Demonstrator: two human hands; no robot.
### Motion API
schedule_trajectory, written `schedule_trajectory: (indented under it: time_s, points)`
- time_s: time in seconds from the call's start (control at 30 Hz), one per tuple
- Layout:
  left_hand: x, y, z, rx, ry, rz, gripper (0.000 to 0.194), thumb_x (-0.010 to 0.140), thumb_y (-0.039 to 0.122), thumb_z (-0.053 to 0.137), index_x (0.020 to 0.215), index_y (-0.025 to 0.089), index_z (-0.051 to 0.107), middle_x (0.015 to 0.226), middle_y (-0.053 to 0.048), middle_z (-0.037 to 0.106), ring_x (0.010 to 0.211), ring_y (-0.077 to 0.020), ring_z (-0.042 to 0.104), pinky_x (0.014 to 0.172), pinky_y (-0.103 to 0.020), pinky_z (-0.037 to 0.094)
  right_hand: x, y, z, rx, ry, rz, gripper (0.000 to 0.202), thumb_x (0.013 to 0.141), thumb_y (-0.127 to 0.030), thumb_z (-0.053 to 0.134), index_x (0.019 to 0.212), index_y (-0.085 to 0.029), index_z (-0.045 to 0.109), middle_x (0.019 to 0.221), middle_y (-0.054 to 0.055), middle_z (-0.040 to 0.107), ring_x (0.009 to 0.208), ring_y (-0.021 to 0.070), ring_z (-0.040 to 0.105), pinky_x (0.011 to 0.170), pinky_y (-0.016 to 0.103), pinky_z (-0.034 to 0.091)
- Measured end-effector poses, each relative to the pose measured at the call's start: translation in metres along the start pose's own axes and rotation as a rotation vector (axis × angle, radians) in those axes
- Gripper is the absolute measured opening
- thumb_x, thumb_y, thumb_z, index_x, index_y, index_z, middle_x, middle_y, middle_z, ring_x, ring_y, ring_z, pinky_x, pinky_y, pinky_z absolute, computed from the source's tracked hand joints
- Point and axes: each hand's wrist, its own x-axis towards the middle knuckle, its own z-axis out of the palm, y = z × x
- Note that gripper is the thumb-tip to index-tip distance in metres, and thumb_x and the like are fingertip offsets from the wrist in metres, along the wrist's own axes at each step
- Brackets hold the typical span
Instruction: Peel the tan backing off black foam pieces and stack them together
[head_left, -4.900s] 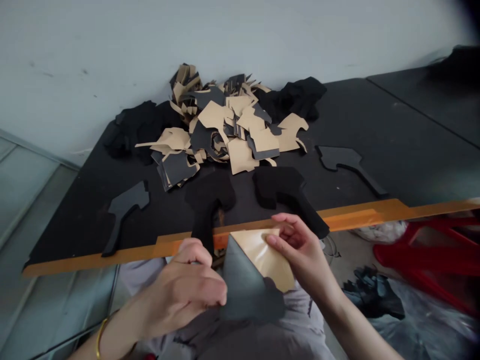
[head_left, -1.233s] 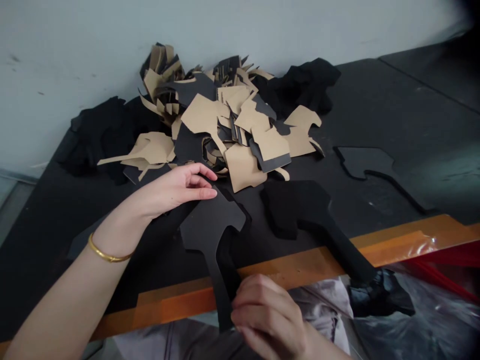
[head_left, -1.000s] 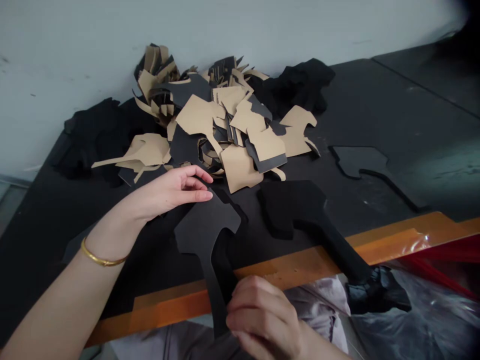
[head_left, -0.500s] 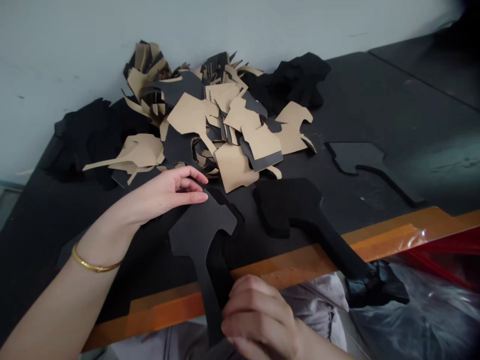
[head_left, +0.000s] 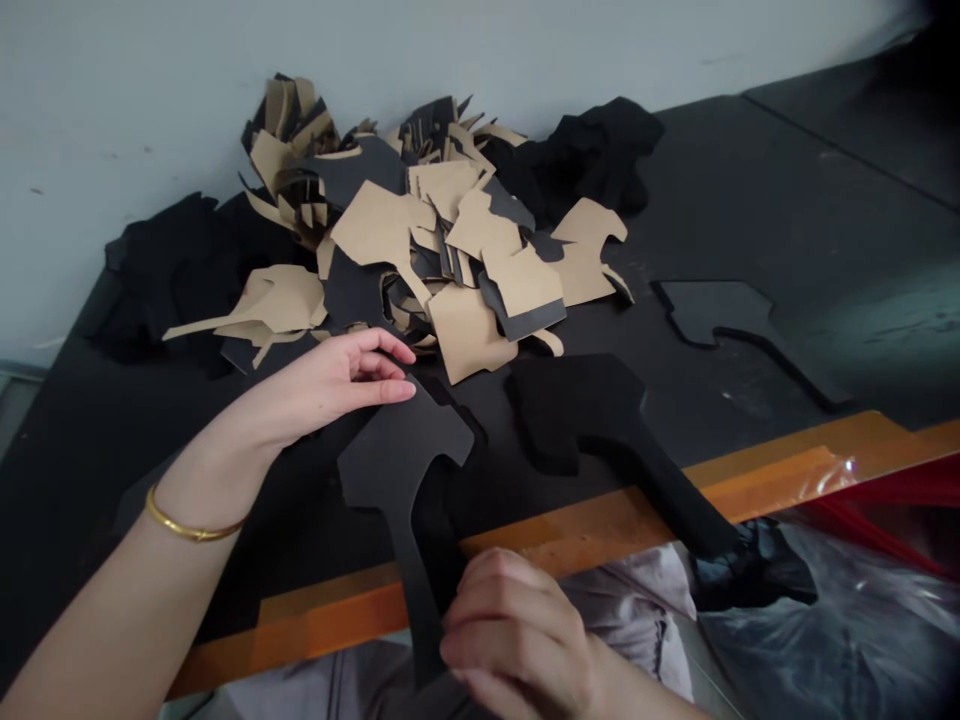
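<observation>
A dark grey, flat cut-out piece with a broad head and a narrow tail lies over a black piece at the table's front edge. My left hand holds its upper corner, thumb on the surface and fingers curved just beyond the edge. Down at the tail, my right hand has its fingers curled closed around the narrow end; the fingertips are partly hidden. To the right rests a thick black piece of similar shape, its tail hanging over the edge.
Tan-and-black cut-outs are heaped against the pale wall. Black fabric-like pieces flank the heap. Another grey cut-out lies at the right. Orange tape covers the front edge, and clear plastic hangs below it.
Almost nothing differs. Both hands keep their hold on the grey piece, and the view has shifted very slightly.
</observation>
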Motion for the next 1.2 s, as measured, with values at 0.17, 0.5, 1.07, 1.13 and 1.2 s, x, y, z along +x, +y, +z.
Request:
schedule_trajectory:
  time_s: [0.17, 0.5, 1.07, 1.13, 1.2]
  points:
    - [0.0003, 0.0, -0.0011, 0.022, -0.01, -0.003, 0.033, 0.075, 0.034, 0.075, 0.1, 0.021, 0.059, 0.078, 0.005, 0.067, 0.074, -0.0054, 0.057, 0.068, -0.012, 0.042, -0.0007, -0.0006, -0.0014, -0.012, -0.013, 0.0, 0.018, 0.097, -0.017, 0.046, 0.108, -0.007, 0.056, 0.089, 0.01, 0.063, 0.087, 0.0151, 0.058, 0.075, 0.03, 0.051]
    - [0.001, -0.0012, 0.0016, 0.01, -0.007, -0.005, 0.032, 0.074, 0.033, 0.076, 0.099, 0.02, 0.059, 0.077, 0.005, 0.067, 0.074, -0.0058, 0.057, 0.068, -0.013, 0.042, -0.0002, -0.0017, -0.0018, 0.002, -0.01, 0.014, 0.017, 0.097, -0.017, 0.045, 0.107, -0.008, 0.056, 0.088, 0.009, 0.063, 0.086, 0.0146, 0.058, 0.074, 0.029, 0.051]
    - [0.0029, -0.0048, 0.0007, 0.046, -0.027, 0.025, 0.036, 0.072, 0.038, 0.074, 0.099, 0.019, 0.058, 0.08, 0.001, 0.066, 0.077, -0.0116, 0.06, 0.072, -0.022, 0.045, -0.0045, -0.0005, -0.0011, 0.025, -0.023, 0.022, 0.019, 0.093, -0.011, 0.048, 0.109, -0.006, 0.056, 0.09, 0.011, 0.061, 0.085, 0.0157, 0.056, 0.073, 0.031, 0.052]
    - [0.0026, -0.0043, 0.0008, 0.056, -0.032, 0.03, 0.036, 0.072, 0.038, 0.073, 0.099, 0.019, 0.058, 0.08, 0.001, 0.066, 0.078, -0.0125, 0.06, 0.073, -0.023, 0.045, -0.004, -0.0022, -0.0017, 0.011, -0.017, 0.028, 0.019, 0.092, -0.01, 0.048, 0.109, -0.007, 0.057, 0.088, 0.011, 0.061, 0.084, 0.0156, 0.056, 0.073, 0.031, 0.053]
    - [0.0022, -0.0041, 0.001, 0.06, -0.033, 0.031, 0.036, 0.072, 0.037, 0.073, 0.099, 0.019, 0.058, 0.081, 0.001, 0.066, 0.078, -0.0127, 0.061, 0.074, -0.024, 0.046, -0.0036, -0.0044, -0.0031, -0.004, -0.021, 0.041, 0.02, 0.09, -0.008, 0.049, 0.108, -0.008, 0.057, 0.088, 0.011, 0.061, 0.084, 0.0158, 0.056, 0.072, 0.031, 0.054]
